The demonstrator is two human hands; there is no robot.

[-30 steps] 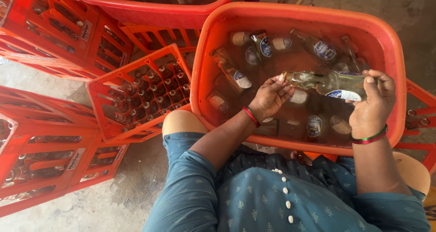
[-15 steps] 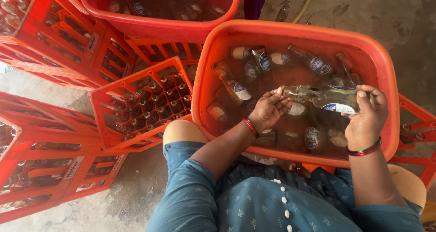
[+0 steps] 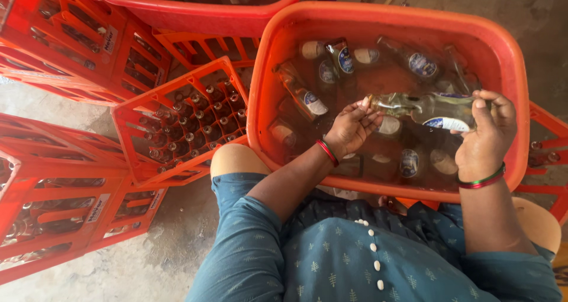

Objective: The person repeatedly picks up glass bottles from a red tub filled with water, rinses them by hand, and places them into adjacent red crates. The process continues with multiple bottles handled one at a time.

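Head view, one moment, person seated on bare concrete floor (image 3: pixel 118 272), grey and dusty. Orange tub (image 3: pixel 278 71) directly ahead, filled with murky water; several glass bottles (image 3: pixel 414 62) with blue-and-white labels lay sunk in it. Clear glass bottle (image 3: pixel 423 108) was held level above the water, near the middle of the tub. Right hand (image 3: pixel 486 137) closed around its base end. Left hand (image 3: pixel 350 127) had fingers curled at the bottle's mouth, touching it. Open orange crate (image 3: pixel 142 110) just left of the tub, its cells stocked with upright dark bottles. Red crates (image 3: pixel 53 183) stacked further left. Second red tub (image 3: pixel 195 15) stood beyond, partly out of view.
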